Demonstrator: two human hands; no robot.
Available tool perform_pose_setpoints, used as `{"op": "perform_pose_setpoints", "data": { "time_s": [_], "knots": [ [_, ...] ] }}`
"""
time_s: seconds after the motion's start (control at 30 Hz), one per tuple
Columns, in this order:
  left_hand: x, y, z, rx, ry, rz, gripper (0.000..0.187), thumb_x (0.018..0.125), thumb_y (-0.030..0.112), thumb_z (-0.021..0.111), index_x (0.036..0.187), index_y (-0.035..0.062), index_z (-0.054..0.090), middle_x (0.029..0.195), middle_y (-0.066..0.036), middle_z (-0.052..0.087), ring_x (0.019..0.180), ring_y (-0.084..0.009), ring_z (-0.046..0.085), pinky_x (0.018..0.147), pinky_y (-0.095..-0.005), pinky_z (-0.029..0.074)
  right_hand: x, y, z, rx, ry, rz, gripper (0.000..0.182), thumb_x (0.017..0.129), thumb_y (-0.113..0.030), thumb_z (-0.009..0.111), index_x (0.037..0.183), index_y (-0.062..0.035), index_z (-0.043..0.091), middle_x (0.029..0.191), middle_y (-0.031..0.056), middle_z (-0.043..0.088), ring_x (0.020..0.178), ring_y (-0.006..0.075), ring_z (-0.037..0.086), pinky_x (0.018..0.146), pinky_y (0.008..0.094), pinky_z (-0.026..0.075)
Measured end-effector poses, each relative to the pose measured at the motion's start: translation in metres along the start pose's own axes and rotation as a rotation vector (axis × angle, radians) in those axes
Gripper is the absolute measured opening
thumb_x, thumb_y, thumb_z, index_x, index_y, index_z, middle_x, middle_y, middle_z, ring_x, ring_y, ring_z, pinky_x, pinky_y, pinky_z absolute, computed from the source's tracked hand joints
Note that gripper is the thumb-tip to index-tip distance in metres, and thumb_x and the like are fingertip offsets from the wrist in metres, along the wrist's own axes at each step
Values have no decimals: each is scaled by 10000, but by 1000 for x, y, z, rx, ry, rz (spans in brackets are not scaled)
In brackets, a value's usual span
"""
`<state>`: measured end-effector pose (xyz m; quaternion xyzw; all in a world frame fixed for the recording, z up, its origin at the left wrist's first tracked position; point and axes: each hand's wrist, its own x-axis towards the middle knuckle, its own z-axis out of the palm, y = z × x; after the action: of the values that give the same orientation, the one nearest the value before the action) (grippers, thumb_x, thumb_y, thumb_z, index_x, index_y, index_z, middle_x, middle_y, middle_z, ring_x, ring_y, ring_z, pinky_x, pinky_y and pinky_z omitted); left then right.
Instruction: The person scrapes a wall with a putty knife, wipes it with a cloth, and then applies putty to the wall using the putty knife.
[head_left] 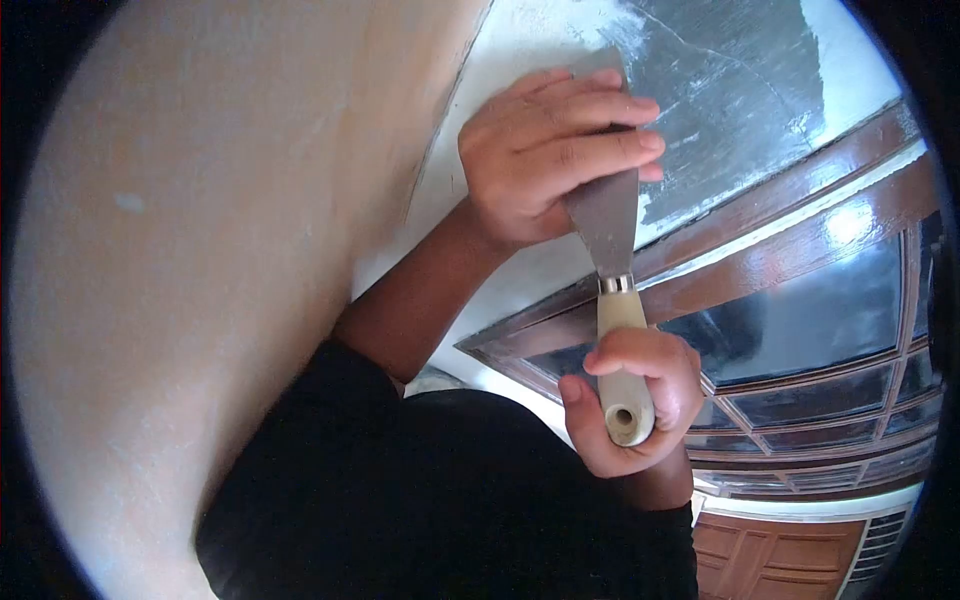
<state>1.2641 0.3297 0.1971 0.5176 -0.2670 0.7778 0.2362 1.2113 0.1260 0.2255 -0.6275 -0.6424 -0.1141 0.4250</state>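
A putty knife with a wide metal blade (612, 225) and a cream handle stands nearly upright in the view, its blade end against the wall's grey patch (740, 90). My right hand (645, 400) is closed round the handle, with the thumb and index finger near its lower end. Higher up, my left hand (560, 150) grips the blade, its fingers lying across the metal and their tips reaching past its right edge. The fingers and palm hide part of the blade. Fine cracks and white smears mark the grey patch.
A plain beige surface (200, 250) fills the left side. Brown window frames (800, 235) with dark glass panes (810, 320) run along the right. At the lower right are brown wooden panels (780, 555). My black sleeves and shirt (450, 490) cover the bottom centre.
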Motion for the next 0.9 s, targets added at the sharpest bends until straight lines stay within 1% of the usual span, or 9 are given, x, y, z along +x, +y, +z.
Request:
{"op": "perform_pose_setpoints", "data": {
  "time_s": [0.07, 0.13, 0.27, 0.33, 0.57, 0.6, 0.77, 0.83, 0.9],
  "knots": [
    [0, 6, -1, 9, -9, -53, 340, 716, 78, 872, 1029, 52, 740, 1036, -157, 751, 978, -302, 726, 982, -480, 527, 3, 2, -2, 10, -18, -8, 299, 713, 53, 724, 973, -46, 614, 739, 62, 653, 514, 203, 624, 482, 287, 464],
    [-1, 2, -2, 30, -9, -46, 338, 717, 82, 872, 1028, 55, 741, 1037, -156, 751, 983, -304, 726, 984, -482, 526, 1, -1, 0, -14, -40, 59, 312, 692, 44, 740, 947, -69, 602, 795, 53, 628, 605, 135, 580, 564, 238, 425],
    [-4, 6, -2, 9, -26, -41, 349, 712, 80, 875, 1033, 54, 740, 1038, -157, 750, 999, -309, 722, 986, -486, 525, -1, -3, 2, -7, -2, 70, 304, 696, 45, 734, 947, -68, 603, 791, 55, 628, 609, 138, 583, 577, 244, 431],
    [-1, 3, -2, -18, -28, -49, 354, 710, 77, 876, 1036, 50, 739, 1037, -160, 749, 1002, -312, 720, 985, -487, 525, 6, -1, -2, 3, -18, -30, 310, 717, 87, 709, 980, -44, 612, 746, 69, 653, 537, 194, 645, 501, 285, 482],
    [-2, 0, -2, -39, -10, -29, 365, 701, 58, 877, 1038, 43, 736, 1035, -178, 744, 996, -315, 720, 986, -487, 523, 5, -8, -6, 5, -63, -8, 306, 730, 81, 701, 992, -49, 613, 756, 60, 655, 562, 186, 658, 527, 281, 503],
    [-3, 0, -1, -46, 4, -38, 366, 698, 56, 878, 1036, 43, 738, 1034, -177, 744, 995, -311, 720, 987, -487, 523, 6, -4, -2, 23, -22, 4, 303, 729, 79, 701, 987, -51, 611, 748, 53, 653, 561, 183, 657, 528, 284, 506],
    [-3, -1, -3, 4, 17, 7, 339, 718, 69, 869, 1031, 38, 742, 1042, -187, 743, 987, -303, 721, 982, -482, 525, 6, -2, 1, 23, -19, -21, 301, 720, 65, 708, 980, -51, 609, 737, 51, 654, 534, 180, 646, 506, 282, 495],
    [-5, 3, -4, -43, -18, -51, 328, 727, 52, 861, 1032, 38, 742, 1047, -188, 742, 982, -303, 721, 994, -485, 518, 2, -7, 2, 5, -37, 29, 312, 696, 44, 738, 952, -79, 608, 809, 47, 632, 595, 142, 584, 574, 248, 431],
    [-3, -5, -2, -44, 9, -39, 327, 728, 39, 857, 1034, 40, 741, 1044, -188, 742, 978, -306, 722, 993, -486, 517, 5, -1, 3, -27, -47, 14, 318, 696, 34, 747, 958, -78, 606, 792, 45, 625, 582, 146, 583, 560, 250, 427]
  ]
}}
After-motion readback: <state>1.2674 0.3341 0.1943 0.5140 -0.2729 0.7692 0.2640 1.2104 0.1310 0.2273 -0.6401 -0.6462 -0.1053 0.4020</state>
